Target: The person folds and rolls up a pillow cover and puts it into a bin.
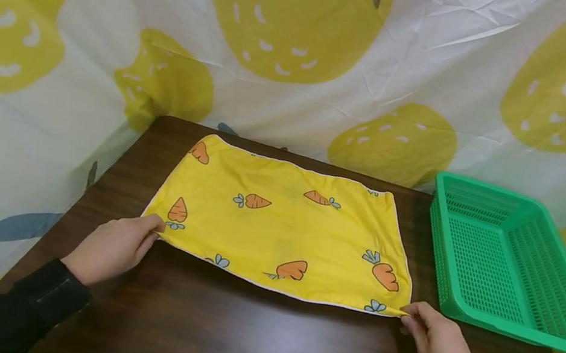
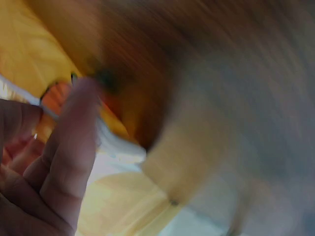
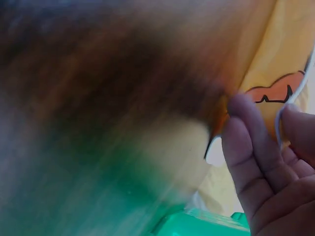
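A yellow cloth [image 1: 276, 224] printed with orange carrots and edged in white piping is spread wide over the dark table. At its near left corner my left hand [image 1: 110, 245] pinches the edge between thumb and fingers. My right hand [image 1: 441, 346] pinches the near right corner the same way. Between the two hands the near edge sags slightly. In the left wrist view, the thumb and fingers of the left hand [image 2: 59, 162] hold the white-edged cloth. The right wrist view has the right hand [image 3: 270, 162] gripping the piped edge beside a carrot print.
A green plastic basket [image 1: 453, 269] with perforated sides stands at the right of the table, close to my right hand. The brown wooden table [image 1: 247, 342] shows in front of the cloth. A white curtain [image 1: 282, 109] with yellow fruit prints hangs behind and at the sides.
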`<state>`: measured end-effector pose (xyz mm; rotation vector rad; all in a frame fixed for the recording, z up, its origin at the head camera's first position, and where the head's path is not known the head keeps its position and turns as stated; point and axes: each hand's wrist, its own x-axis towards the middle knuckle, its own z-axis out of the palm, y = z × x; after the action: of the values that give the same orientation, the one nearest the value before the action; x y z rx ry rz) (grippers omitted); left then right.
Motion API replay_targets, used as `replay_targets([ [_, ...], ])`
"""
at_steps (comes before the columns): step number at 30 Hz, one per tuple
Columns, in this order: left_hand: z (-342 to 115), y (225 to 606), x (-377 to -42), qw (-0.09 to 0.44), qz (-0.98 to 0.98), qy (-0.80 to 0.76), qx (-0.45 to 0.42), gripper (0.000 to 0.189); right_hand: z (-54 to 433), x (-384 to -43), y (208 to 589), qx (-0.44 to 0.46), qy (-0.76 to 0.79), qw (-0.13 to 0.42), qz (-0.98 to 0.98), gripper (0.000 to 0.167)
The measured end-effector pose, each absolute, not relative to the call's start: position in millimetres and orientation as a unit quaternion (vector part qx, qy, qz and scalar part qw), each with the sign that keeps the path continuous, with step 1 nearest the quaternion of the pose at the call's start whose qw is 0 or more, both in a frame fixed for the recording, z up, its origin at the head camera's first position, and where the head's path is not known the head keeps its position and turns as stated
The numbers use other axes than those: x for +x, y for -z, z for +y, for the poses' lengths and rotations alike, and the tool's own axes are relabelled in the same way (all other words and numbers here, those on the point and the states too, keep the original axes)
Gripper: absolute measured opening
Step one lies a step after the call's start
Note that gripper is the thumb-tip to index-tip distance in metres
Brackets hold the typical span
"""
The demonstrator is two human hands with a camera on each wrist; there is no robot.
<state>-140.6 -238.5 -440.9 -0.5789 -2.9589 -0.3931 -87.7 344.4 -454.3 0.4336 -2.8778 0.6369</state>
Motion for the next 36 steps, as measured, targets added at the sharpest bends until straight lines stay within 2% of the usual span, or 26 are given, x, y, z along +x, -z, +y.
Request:
replay_targets([
  [2,-237.6,438.9,-141.3,0.036,-0.971,0.156,-0.18,0.018,346.4,-88.2,454.4,0.144,-0.213,0.094,-0.962,0.017],
  [4,-237.6,438.3,-141.6,0.03,-0.969,0.161,-0.185,0.025,348.0,-88.2,454.5,0.148,-0.201,0.103,-0.963,0.029],
  [8,-238.6,440.9,-139.7,0.059,-0.97,0.11,-0.209,0.042,348.4,-86.2,454.0,0.169,-0.158,0.125,-0.965,0.053],
  [10,-238.7,443.4,-138.2,0.095,-0.969,0.071,-0.217,0.044,347.6,-84.7,453.0,0.181,-0.128,0.15,-0.964,0.052],
  [13,-238.5,446.4,-135.2,0.144,-0.965,0.037,-0.215,0.038,347.8,-81.5,450.5,0.19,-0.091,0.18,-0.961,0.044],
  [17,-240.2,446.0,-127.6,0.158,-0.966,0.024,-0.203,0.031,353.1,-74.3,445.8,0.193,-0.059,0.177,-0.963,0.036],
  [21,-246.2,442.0,-118.6,0.122,-0.976,0.031,-0.179,0.026,361.8,-65.4,441.0,0.206,-0.061,0.142,-0.966,0.031],
  [24,-254.5,436.1,-112.6,0.092,-0.979,0.043,-0.175,0.024,367.2,-59.6,435.5,0.215,-0.078,0.09,-0.969,0.029],
  [32,-285.4,402.2,-109.8,-0.005,-0.969,0.18,-0.166,0.011,377.9,-59.5,398.7,0.229,-0.19,-0.116,-0.948,0.012],
  [34,-291.0,392.6,-116.0,0.001,-0.965,0.211,-0.157,0.007,374.5,-65.1,386.0,0.203,-0.188,-0.128,-0.952,0.009],
  [36,-294.1,384.5,-126.3,0.026,-0.962,0.226,-0.155,0.009,368.5,-74.3,373.8,0.184,-0.16,-0.105,-0.964,0.007],
])
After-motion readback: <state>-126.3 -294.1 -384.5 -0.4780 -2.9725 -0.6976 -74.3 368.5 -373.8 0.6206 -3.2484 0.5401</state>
